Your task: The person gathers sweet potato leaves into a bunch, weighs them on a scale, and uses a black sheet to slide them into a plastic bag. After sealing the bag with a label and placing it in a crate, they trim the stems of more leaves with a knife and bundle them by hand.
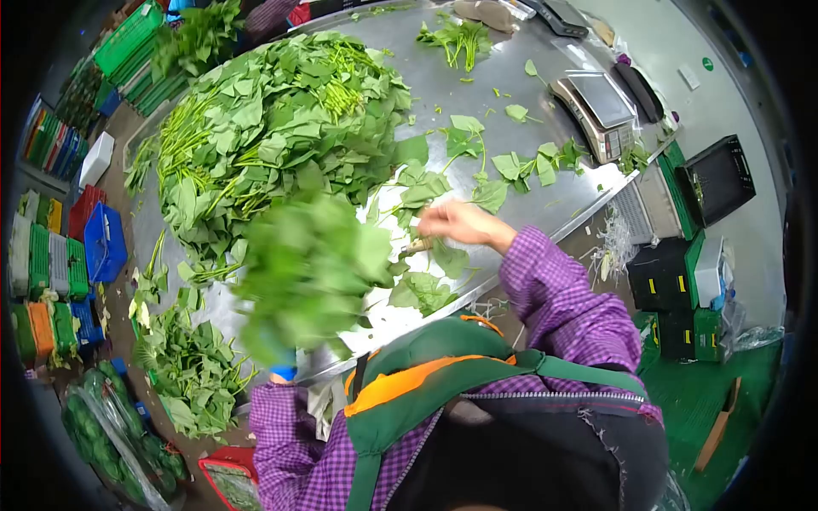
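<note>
A large bunch of leafy greens (311, 268), smeared by motion, is held up above the table's near side. My left hand (284, 373) is closed on its lower end; leaves hide the fingers, and a bit of blue covering shows. My right hand (464, 223) is just right of the bunch, over scattered leaves, with its fingers curled together and slightly blurred. Whatever they may hold is too small to make out. Beyond the bunch, a big heap of leafy greens (281, 128) covers the left part of the metal table (520, 64).
A weighing scale (596, 115) stands at the table's right edge, with loose leafy stems (537, 163) nearby. More greens (192, 370) lie at the near left. Crates (55, 255) line the left floor, including a blue crate (105, 243). Black crates (665, 272) stand at right.
</note>
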`<state>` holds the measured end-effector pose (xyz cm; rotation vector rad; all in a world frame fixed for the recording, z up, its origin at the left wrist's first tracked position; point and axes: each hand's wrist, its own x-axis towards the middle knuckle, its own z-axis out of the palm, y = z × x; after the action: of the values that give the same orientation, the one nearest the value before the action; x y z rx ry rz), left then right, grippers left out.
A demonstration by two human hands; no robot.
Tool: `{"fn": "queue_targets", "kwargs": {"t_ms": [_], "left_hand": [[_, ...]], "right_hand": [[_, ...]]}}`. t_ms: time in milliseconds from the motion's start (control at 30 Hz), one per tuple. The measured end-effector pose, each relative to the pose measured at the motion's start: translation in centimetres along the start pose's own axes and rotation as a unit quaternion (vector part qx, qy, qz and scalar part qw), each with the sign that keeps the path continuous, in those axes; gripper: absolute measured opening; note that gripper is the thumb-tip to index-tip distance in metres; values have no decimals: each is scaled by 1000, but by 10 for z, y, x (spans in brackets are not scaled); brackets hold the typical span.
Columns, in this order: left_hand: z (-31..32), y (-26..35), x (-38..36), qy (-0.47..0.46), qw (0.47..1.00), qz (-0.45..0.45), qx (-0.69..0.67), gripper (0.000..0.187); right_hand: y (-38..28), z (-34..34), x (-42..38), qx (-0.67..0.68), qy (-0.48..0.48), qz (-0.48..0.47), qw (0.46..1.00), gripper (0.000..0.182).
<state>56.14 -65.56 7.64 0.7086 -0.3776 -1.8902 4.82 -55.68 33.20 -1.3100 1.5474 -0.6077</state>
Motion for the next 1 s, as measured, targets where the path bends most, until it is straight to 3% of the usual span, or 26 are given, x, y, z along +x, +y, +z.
{"fn": "queue_targets", "kwargs": {"t_ms": [33,100,133,200,333,500,567,600,667,700,733,767,800,833,867,933,967,1000], "left_hand": [[58,-3,-25,9,998,-12,66,44],[206,-5,-79,21,979,-40,199,40],[219,-8,-83,-21,995,-78,58,40],[225,-18,-83,-23,994,-99,-28,42],[235,-41,-88,-15,993,-118,14,48],[285,-65,-94,-46,981,-116,148,49],[312,-80,-91,-62,981,-94,160,44],[324,-92,-89,-79,979,-83,167,40],[346,-117,-86,-82,967,-99,218,38],[365,-136,-76,-98,950,-118,272,36],[390,-158,-74,-80,944,-103,304,32],[411,-180,-69,-117,933,-98,326,31],[373,-225,-38,-207,901,-146,353,35],[379,-256,-28,-242,888,-158,358,35],[387,-285,-23,-298,821,-86,480,42],[421,-324,-23,-373,635,84,671,55],[443,-334,-31,-363,733,-3,575,60],[461,-355,-31,-366,734,-64,568,61]], "right_hand": [[21,9,-9,-37,-113,15,993,31],[56,32,-25,-314,-101,8,944,30],[68,39,-25,-312,-111,9,944,30],[81,53,-14,-327,142,-37,934,29],[87,72,2,-314,188,-30,930,25],[104,41,-1,-339,173,-84,921,23],[110,5,-22,-401,60,21,914,34],[111,-2,-30,-403,63,17,913,34],[109,-14,-56,-189,110,-6,976,54],[86,-16,-61,-68,69,61,993,75],[65,-20,-66,-18,49,51,997,73],[41,-25,-73,89,54,41,994,83],[35,-30,-72,173,95,-41,979,94],[22,-41,-79,155,183,-92,966,100],[30,-52,-86,170,203,-56,963,102],[70,-79,-99,175,222,-24,959,84],[96,-90,-104,170,245,-36,954,73],[122,-103,-106,261,244,-36,933,63]]}}
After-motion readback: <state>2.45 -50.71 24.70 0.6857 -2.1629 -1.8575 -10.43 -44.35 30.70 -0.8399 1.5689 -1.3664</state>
